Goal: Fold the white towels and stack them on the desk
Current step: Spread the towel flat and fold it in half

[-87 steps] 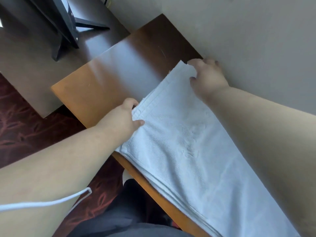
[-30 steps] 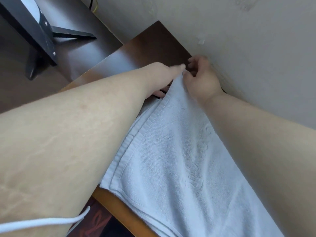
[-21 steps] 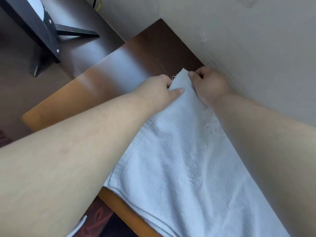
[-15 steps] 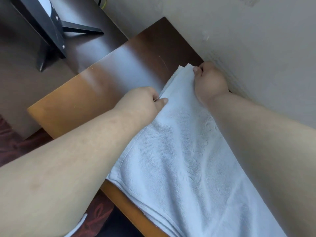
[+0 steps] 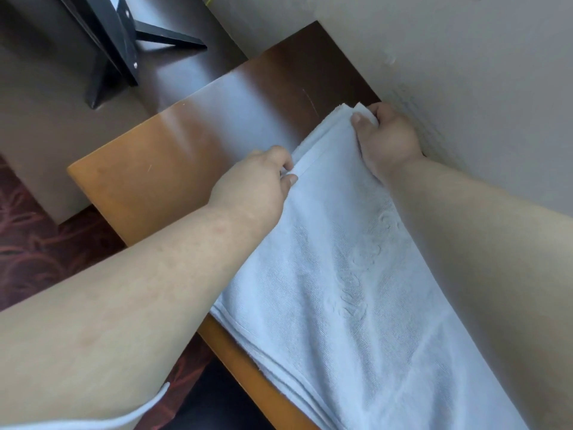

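Note:
A white towel (image 5: 347, 290) with raised lettering lies lengthwise along the brown wooden desk (image 5: 173, 156), folded in layers, its near side overhanging the desk's front edge. My left hand (image 5: 257, 187) pinches the towel's far short edge near its left corner. My right hand (image 5: 384, 135) grips the far right corner of the towel, right beside the wall. Both forearms stretch over the towel and hide parts of it.
A beige wall (image 5: 449, 57) runs along the desk's right side. A darker, lower desk surface (image 5: 37, 119) at the left carries a black stand (image 5: 117, 48). Patterned red carpet (image 5: 28, 243) lies below. A white cord (image 5: 130, 420) hangs near my left elbow.
My left hand has slid leftward and back along the towel's far edge, away from my right hand. The right hand has stayed at the far corner by the wall.

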`<state>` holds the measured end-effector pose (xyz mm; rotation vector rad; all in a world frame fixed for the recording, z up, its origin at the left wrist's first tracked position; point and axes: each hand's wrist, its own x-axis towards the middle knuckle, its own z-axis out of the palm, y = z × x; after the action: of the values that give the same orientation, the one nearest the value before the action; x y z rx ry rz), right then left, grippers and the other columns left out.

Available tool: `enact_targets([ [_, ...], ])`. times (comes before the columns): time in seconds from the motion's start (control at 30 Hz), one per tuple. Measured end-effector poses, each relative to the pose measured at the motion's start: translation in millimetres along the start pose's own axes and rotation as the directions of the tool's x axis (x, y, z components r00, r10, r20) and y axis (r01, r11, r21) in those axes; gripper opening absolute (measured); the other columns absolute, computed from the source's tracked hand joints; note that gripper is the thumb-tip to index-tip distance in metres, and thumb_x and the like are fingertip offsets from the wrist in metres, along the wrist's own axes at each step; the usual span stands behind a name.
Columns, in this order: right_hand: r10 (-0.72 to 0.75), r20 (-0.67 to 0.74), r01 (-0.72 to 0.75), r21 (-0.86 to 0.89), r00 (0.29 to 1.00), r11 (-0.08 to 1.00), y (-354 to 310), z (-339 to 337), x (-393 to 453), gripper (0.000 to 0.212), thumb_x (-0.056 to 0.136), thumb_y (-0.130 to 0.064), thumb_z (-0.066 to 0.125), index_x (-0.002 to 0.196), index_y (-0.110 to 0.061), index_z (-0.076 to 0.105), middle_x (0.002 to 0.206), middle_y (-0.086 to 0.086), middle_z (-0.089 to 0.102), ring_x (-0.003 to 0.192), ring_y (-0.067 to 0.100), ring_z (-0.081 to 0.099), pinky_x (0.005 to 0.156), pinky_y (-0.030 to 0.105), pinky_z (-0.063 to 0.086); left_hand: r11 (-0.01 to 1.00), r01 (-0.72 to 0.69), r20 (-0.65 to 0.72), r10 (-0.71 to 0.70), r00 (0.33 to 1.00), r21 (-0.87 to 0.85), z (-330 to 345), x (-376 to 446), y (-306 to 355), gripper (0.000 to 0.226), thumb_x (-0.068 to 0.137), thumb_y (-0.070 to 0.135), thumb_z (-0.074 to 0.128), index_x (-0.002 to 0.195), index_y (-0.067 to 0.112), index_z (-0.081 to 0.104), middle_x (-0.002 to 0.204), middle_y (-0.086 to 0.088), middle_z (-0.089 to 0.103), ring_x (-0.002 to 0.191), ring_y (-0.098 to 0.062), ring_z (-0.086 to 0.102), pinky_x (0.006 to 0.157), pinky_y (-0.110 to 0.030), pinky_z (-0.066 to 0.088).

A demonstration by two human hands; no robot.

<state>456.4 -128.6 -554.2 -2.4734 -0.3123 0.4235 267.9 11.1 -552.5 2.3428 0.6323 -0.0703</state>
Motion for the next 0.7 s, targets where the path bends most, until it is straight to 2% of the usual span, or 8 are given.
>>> enact_targets([
  [0.1,0.061,-0.115,-0.06,0.006,0.992,0.998,1.5,3.6,-0.8,0.04,0.096,-0.053,0.049,0.12,-0.022,0.056,0.106,-0.006,0.061,0.092,0.016,0.057,0.078,0.028,0.04,0.999,0.007,0.008,-0.008,1.0,0.037,-8.0,-19.5,-10.0,0.027,0.088,0.053,0.059,0.104,0.031,0.055,0.102,0.003,0.052,0.091,-0.021,0.055,0.079,-0.035,0.049],
  [0.27,0.108,-0.21,-0.13,-0.094,0.972,0.987,-2.1,14.3,-0.1,0.038,0.094,-0.057,0.046,0.117,-0.027,0.05,0.106,-0.007,0.058,0.099,0.022,0.058,0.087,0.034,0.043,0.977,0.056,-0.038,-0.049,0.998,0.204,-13.1,-86.4,-39.7,0.041,0.082,0.065,0.057,0.1,0.029,0.058,0.099,0.005,0.049,0.091,-0.017,0.049,0.07,-0.03,0.043],
  [0.33,0.056,-0.214,-0.098,-0.192,0.975,0.976,-5.3,11.9,-3.8,0.04,0.093,-0.055,0.046,0.119,-0.025,0.051,0.118,-0.004,0.057,0.109,0.024,0.056,0.098,0.042,0.042,0.971,0.101,-0.065,-0.089,0.994,0.217,-14.8,-103.1,-46.3,0.041,0.082,0.066,0.056,0.1,0.029,0.059,0.098,0.007,0.048,0.091,-0.015,0.046,0.069,-0.03,0.042],
  [0.4,-0.106,-0.232,0.042,-0.265,0.967,0.963,-15.6,6.0,-15.4,0.04,0.093,-0.05,0.047,0.124,-0.025,0.054,0.129,0.0,0.052,0.12,0.025,0.048,0.103,0.041,0.037,0.977,0.117,-0.062,-0.108,0.992,0.178,-16.1,-109.5,-50.0,0.036,0.084,0.06,0.059,0.098,0.027,0.06,0.097,0.006,0.048,0.091,-0.016,0.045,0.071,-0.032,0.044],
  [0.43,-0.233,-0.202,0.167,-0.296,0.951,0.94,-24.3,4.1,-25.4,0.037,0.093,-0.047,0.046,0.123,-0.027,0.056,0.129,0.0,0.051,0.121,0.023,0.046,0.104,0.039,0.035,0.982,0.121,-0.063,-0.112,0.992,0.144,-16.7,-111.4,-51.3,0.03,0.086,0.055,0.061,0.096,0.027,0.06,0.096,0.005,0.048,0.091,-0.017,0.046,0.072,-0.033,0.045],
  [0.5,-0.457,0.017,0.445,-0.265,0.889,0.856,-45.4,5.1,-50.9,0.03,0.093,-0.039,0.046,0.116,-0.03,0.063,0.112,-0.005,0.058,0.109,0.012,0.052,0.092,0.023,0.038,0.988,0.136,-0.077,-0.13,0.989,0.078,-19.2,-114.6,-56.3,0.02,0.089,0.046,0.063,0.09,0.027,0.06,0.094,0.005,0.049,0.087,-0.018,0.048,0.073,-0.034,0.045],
  [0.57,-0.501,0.303,0.564,-0.174,0.811,0.808,-62.3,14.4,-82.8,0.025,0.093,-0.032,0.051,0.112,-0.029,0.068,0.086,-0.016,0.057,0.081,0.0,0.053,0.068,0.008,0.035,0.983,0.181,-0.083,-0.178,0.981,0.031,-25.7,-116.8,-65.7,0.016,0.09,0.043,0.062,0.085,0.028,0.058,0.09,0.008,0.052,0.079,-0.013,0.052,0.065,-0.03,0.042],
  [0.7,-0.445,0.609,0.674,-0.21,0.657,0.708,-72.9,40.0,-130.2,0.026,0.09,-0.039,0.06,0.116,-0.037,0.065,0.077,-0.019,0.054,0.081,0.009,0.053,0.069,0.026,0.039,0.931,0.342,-0.019,-0.347,0.938,-0.127,-45.3,-125.4,-85.5,0.004,0.09,0.037,0.061,0.088,0.034,0.062,0.078,0.014,0.065,0.068,-0.002,0.062,0.056,-0.02,0.042],
])
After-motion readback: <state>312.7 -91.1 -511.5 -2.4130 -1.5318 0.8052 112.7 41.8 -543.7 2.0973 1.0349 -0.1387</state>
